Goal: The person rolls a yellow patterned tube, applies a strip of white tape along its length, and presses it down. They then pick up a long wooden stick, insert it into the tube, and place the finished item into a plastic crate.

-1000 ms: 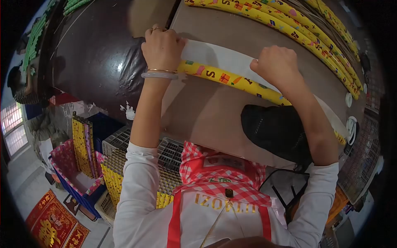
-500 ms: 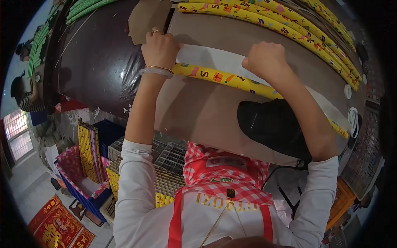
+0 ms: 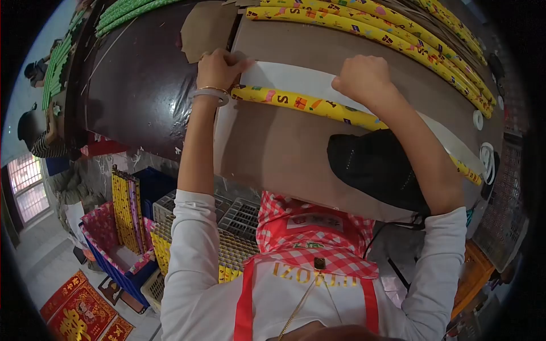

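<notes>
My left hand (image 3: 219,69), with a bracelet and a bangle on its wrist, is closed in a pinch at the left end of a white paper sheet (image 3: 290,74). Below that sheet lies a yellow patterned roll (image 3: 307,103), slanting down to the right and passing under my right forearm. My right hand (image 3: 364,78) is a closed fist over the upper edge of the white paper; whatever is in its fingers is hidden. A black cloth-like object (image 3: 369,166) rests on the table beside my right forearm.
More yellow rolls (image 3: 364,33) lie at the table's far side, green rolls (image 3: 128,14) at top left. Brown paper (image 3: 207,31) is above my left hand. White tape rolls (image 3: 487,162) sit at right. A blue box (image 3: 116,267) stands lower left. Another person (image 3: 42,133) is at far left.
My left hand has shifted slightly down and right, and its thumb and fingers now show at the paper's end. My right hand has barely moved. The view has shifted slightly.
</notes>
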The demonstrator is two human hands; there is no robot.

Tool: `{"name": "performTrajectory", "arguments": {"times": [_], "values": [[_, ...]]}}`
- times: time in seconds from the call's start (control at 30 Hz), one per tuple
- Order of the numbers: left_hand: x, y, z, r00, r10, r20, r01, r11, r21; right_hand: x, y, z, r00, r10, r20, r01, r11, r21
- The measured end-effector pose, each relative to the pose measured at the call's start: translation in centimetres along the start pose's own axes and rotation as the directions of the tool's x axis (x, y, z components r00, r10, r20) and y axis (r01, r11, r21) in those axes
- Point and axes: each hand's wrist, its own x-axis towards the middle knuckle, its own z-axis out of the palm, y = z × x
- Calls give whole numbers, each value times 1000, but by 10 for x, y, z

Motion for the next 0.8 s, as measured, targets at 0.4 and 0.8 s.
{"name": "performTrajectory", "arguments": {"times": [0.4, 0.8], "values": [[-23, 115, 42, 872, 486, -53, -472, 807, -355, -2, 11, 5, 996, -3, -88, 9, 998, 60], [-19, 116, 58, 925, 377, -47, -370, 867, -333, -8, 33, -1, 999, -41, 13, 38, 978, 204]]}}
